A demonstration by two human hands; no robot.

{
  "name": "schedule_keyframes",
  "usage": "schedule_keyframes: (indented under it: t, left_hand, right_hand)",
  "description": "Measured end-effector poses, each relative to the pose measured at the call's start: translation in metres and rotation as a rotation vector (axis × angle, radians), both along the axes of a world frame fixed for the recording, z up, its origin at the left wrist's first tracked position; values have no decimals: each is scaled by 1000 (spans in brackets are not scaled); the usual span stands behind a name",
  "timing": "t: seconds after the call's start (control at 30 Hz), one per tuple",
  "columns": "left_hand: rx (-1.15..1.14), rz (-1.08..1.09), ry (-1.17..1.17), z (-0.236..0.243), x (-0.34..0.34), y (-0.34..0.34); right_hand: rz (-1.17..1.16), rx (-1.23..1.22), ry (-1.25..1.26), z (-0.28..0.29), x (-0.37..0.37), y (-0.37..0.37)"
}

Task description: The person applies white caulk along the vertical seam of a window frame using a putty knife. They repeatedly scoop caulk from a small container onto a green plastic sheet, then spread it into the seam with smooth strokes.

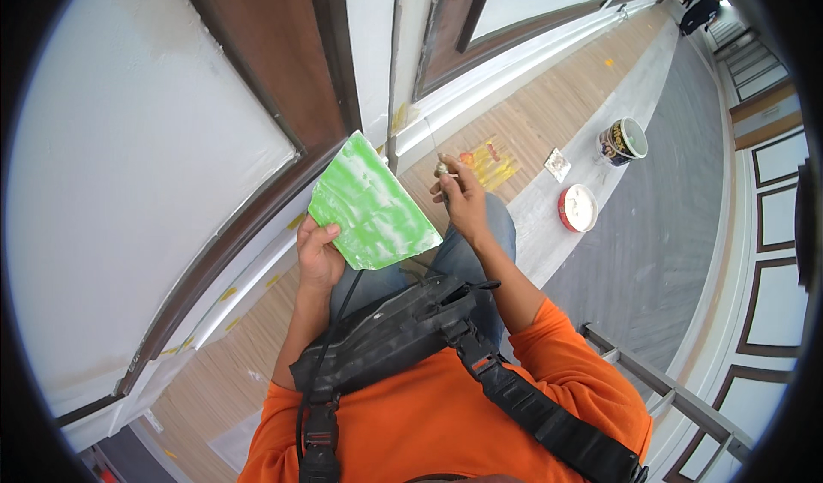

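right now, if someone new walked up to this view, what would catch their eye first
Most likely the bright green board, smeared with white near the middle of the view and gripped at its lower left by the left hand. Next would come the orange top filling the lower middle, then, right of centre, the red tub of white material on the floor's pale strip.

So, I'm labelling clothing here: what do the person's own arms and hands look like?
Orange sleeves cover both upper arms, ending near the elbows, with no marking visible. The left hand and right hand are ungloved, and neither wrist shows a watch or band.
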State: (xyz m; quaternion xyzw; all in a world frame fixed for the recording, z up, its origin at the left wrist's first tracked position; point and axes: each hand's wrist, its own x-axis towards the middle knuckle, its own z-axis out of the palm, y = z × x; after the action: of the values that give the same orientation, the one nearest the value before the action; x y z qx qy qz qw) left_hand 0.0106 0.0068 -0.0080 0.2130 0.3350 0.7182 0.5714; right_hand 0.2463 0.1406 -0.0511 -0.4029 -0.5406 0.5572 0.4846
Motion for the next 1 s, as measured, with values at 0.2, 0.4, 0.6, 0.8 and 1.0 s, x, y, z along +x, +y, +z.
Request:
schedule_keyframes:
  t: [0.2, 0.4, 0.6, 0.8, 1.0]
  left_hand:
    - [-140, -32, 53, 25, 7, 15]
    - [-184, -236, -31, 23, 23, 47]
    - [-196, -364, 16, 41, 46, 74]
    - [-166, -435, 26, 54, 59, 92]
    - [-153, -385, 14, 60, 59, 81]
  right_hand:
    - [-58, -166, 279, 61, 42, -15]
    - [-190, 322, -244, 95, 67, -28]
    - [-199, 513, -465, 99, 85, -44]
    - [-205, 587, -520, 94, 83, -45]
    - [-332, 546, -497, 81, 80, -34]
